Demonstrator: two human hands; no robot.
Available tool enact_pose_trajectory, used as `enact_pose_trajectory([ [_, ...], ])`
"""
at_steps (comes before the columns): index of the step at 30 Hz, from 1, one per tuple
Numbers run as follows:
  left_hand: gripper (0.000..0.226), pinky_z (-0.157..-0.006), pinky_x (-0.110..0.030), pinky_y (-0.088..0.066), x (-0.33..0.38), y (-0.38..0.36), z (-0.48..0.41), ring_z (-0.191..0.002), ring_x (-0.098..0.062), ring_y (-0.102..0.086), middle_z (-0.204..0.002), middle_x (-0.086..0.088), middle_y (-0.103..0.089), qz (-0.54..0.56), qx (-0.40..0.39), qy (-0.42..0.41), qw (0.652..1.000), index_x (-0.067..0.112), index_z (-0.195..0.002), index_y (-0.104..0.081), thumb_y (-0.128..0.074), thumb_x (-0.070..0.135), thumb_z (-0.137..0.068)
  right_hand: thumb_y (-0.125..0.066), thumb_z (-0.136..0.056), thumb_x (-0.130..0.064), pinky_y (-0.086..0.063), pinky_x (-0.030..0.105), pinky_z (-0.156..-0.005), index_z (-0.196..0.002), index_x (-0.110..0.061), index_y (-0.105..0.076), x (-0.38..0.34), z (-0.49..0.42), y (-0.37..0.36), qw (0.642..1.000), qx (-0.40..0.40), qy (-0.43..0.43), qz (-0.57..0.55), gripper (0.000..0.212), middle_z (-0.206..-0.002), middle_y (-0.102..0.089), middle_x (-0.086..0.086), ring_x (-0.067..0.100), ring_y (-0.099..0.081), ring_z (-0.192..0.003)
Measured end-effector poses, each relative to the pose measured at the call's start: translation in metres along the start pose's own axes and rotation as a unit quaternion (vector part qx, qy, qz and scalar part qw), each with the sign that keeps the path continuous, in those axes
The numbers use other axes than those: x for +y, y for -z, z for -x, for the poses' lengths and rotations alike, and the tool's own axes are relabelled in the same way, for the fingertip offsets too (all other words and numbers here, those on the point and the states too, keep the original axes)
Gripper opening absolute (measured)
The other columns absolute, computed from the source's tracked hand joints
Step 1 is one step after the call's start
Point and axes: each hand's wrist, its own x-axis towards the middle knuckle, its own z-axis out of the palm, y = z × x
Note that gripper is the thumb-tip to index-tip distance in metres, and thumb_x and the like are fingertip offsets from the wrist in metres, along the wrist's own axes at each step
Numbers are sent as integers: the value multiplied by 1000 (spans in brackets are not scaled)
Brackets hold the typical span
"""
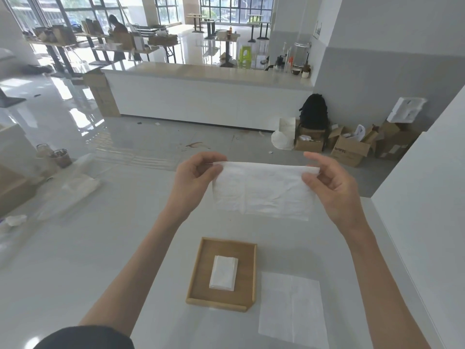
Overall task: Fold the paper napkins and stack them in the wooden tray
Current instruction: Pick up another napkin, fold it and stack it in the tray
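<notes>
I hold a white paper napkin [264, 191] up in the air above the white table, stretched between both hands and hanging as a wide rectangle. My left hand [195, 177] pinches its top left corner; my right hand [329, 182] pinches its top right corner. Below, a square wooden tray [197, 280] lies on the table with a small stack of folded napkins [223, 273] in its middle. An unfolded flat napkin [292, 308] lies on the table just right of the tray.
A white wall [427, 222] borders the table on the right. Crumpled plastic and paper [73, 190] lie at the table's far left. Beyond the table's far edge are a glossy floor, a long white counter [206, 96] and cardboard boxes [349, 147].
</notes>
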Motion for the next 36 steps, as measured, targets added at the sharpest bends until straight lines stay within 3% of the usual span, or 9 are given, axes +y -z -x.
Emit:
enact_pose_trajectory([
  [5,31,-89,-32,-53,-9,3,-1,-98,-12,-70,-115,2,-72,-62,-47,40,996,19,-120,-65,-63,2,-94,-69,-94,-9,-52,19,-83,-127,-30,-63,-4,-6,-1,999,-1,-2,49,40,-101,-71,-10,8,-63,-87],
  [10,68,-118,-34,-30,-18,-2,8,-142,-2,-36,-153,16,-43,-180,-214,69,957,44,-144,-43,-67,60,-82,-67,-96,-15,-50,21,-89,-134,-41,-55,-33,-27,-13,963,-203,16,174,47,-97,-73,-13,7,-67,-94],
  [12,54,-113,-40,-40,-11,-19,11,-132,-6,-52,-141,8,-59,-136,-278,66,949,31,-137,-57,-67,51,-87,-66,-96,-17,-51,27,-92,-138,-44,-52,-47,-37,-25,931,-283,36,226,51,-97,-73,-13,13,-68,-97],
  [15,25,-85,-49,-53,-4,-42,17,-91,-17,-67,-99,-10,-73,-103,-275,57,954,6,-106,-71,-60,28,-99,-64,-97,-17,-48,28,-88,-139,-44,-51,-61,-49,-38,891,-328,83,304,51,-102,-71,-7,20,-64,-93],
  [18,27,-81,-47,-53,-6,-49,21,-85,-22,-68,-91,-9,-72,-7,-200,85,976,1,-95,-70,-58,24,-101,-64,-97,-29,-46,21,-91,-137,-45,-54,-58,-52,-35,931,-232,112,258,43,-104,-69,-16,7,-63,-101],
  [21,23,-83,-42,-55,-4,-48,22,-91,-26,-70,-99,-13,-75,79,-115,125,982,-1,-103,-71,-59,19,-100,-57,-99,-49,-48,16,-88,-125,-36,-61,-31,-38,-31,995,-63,-14,75,29,-105,-70,-17,3,-65,-103],
  [25,21,-88,-43,-57,-3,-45,24,-97,-26,-73,-107,-12,-77,104,-94,142,980,4,-113,-70,-58,15,-100,-51,-97,-56,-56,31,-84,-124,-25,-66,4,-7,-39,970,-77,-213,-84,43,-114,-76,-3,17,-73,-104],
  [31,26,-75,-34,-58,-3,-43,28,-88,-23,-72,-98,-9,-75,100,-89,159,978,5,-104,-71,-54,25,-102,-67,-96,-19,-60,36,-88,-118,-8,-70,14,1,-52,968,-8,-200,-151,25,-109,-78,6,25,-74,-103],
  [36,31,-97,-58,-53,-3,-39,25,-107,-41,-69,-111,-21,-74,87,-49,163,981,0,-107,-71,-56,26,-102,-65,-97,-12,-61,30,-81,-116,-9,-71,12,0,-56,970,0,-189,-154,20,-103,-80,3,19,-75,-94],
])
